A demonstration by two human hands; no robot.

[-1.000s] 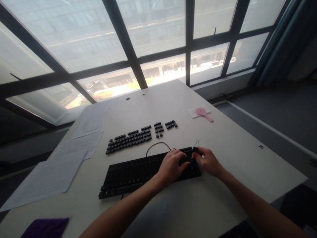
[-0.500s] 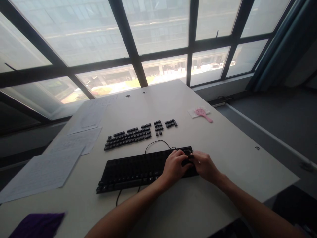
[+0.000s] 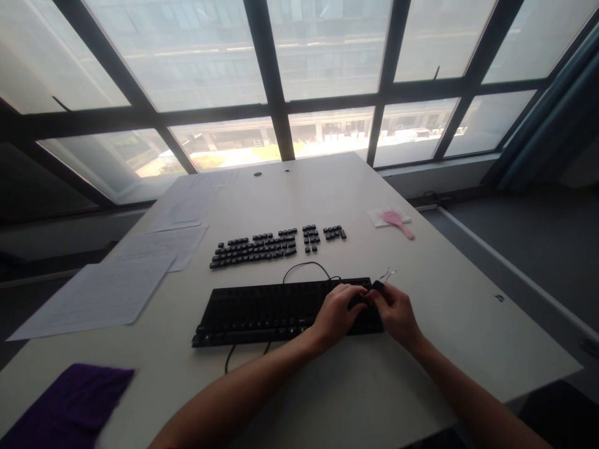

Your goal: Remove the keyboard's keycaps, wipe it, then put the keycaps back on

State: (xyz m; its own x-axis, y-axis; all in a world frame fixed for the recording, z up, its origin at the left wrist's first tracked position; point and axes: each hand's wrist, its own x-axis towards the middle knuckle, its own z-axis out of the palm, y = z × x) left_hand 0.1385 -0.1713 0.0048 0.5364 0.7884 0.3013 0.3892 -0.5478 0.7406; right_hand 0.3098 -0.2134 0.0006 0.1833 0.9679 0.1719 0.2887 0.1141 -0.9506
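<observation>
A black keyboard [image 3: 262, 312] with most keycaps removed lies on the white table [image 3: 458, 299]. My left hand [image 3: 337, 312] rests curled on the keyboard's right end, fingers bent down onto it. My right hand [image 3: 397, 310] is closed in a pinch on a small wire keycap puller [image 3: 384, 279], held at the keyboard's far right corner. The pulled keycaps [image 3: 266, 244] lie in rows on the table beyond the keyboard.
Paper sheets [image 3: 107, 287] cover the table's left side. A purple cloth [image 3: 65, 405] lies at the near left corner. A pink brush [image 3: 395, 221] on a white wipe sits far right. The keyboard cable [image 3: 304, 268] loops behind it. Windows stand beyond the table.
My right hand lifted the keycap puller from the keys to the keyboard's far right corner. My left hand stayed on the right end. The view shifted slightly.
</observation>
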